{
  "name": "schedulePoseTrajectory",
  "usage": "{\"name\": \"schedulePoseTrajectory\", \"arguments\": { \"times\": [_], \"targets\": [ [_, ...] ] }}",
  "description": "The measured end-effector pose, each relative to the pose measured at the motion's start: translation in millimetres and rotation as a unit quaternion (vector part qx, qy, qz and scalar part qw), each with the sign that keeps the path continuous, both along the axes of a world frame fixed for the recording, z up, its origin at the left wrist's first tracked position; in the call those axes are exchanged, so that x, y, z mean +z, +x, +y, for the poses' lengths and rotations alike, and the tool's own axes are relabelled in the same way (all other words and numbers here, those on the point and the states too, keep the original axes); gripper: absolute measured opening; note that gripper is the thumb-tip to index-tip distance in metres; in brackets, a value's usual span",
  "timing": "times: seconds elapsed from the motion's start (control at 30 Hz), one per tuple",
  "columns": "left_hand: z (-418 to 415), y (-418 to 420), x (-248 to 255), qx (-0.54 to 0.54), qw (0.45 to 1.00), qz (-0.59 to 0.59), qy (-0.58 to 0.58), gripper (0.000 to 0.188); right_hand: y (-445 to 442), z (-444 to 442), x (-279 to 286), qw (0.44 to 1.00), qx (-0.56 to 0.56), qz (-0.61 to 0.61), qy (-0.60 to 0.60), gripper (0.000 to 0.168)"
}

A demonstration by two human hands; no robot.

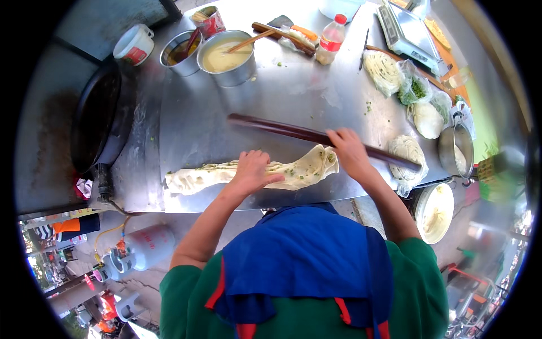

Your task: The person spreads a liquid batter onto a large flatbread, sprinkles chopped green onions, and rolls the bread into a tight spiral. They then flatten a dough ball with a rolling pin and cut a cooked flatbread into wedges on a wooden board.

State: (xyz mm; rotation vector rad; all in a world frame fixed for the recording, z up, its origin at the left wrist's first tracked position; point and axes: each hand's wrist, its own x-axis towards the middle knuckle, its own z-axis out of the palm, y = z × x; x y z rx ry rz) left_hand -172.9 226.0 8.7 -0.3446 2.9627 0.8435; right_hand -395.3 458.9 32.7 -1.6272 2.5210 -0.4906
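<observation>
A long folded strip of dough [203, 176] with chopped green onion lies along the near edge of the metal worktop. My left hand [254, 171] rests on its middle, fingers bent over the folds and thumb out to the right; whether it grips the dough is unclear. My right hand [349, 150] holds a long dark wooden rolling pin [288, 130], which slants above the strip's right end. The pin's right end passes over a coiled dough piece [406, 159] on plastic. The dough's right end curls up beside my right hand.
A black pan [99, 123] stands at the left. Two metal pots [237, 76] [182, 68] and a plastic bottle [330, 44] stand at the back. Bagged dough [381, 72], a scale [408, 36] and a metal pot [455, 150] line the right side. A white tub [436, 214] is below the right edge.
</observation>
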Motion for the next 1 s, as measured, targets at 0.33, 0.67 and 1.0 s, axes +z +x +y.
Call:
{"name": "schedulePoseTrajectory", "arguments": {
  "times": [0.33,0.67,1.0],
  "targets": [
    [13,5,-14,0.026,0.993,0.113,0.006,0.04,3,-104,-29,0.983,0.157,0.001,0.093,0.027],
    [29,21,-13,-0.014,0.991,0.128,-0.016,0.045,49,20,-9,0.99,0.09,-0.022,0.104,0.038],
    [37,3,-1,-0.04,0.987,0.136,-0.071,0.044,66,60,-42,0.996,0.013,-0.016,-0.088,0.045]
  ]
}}
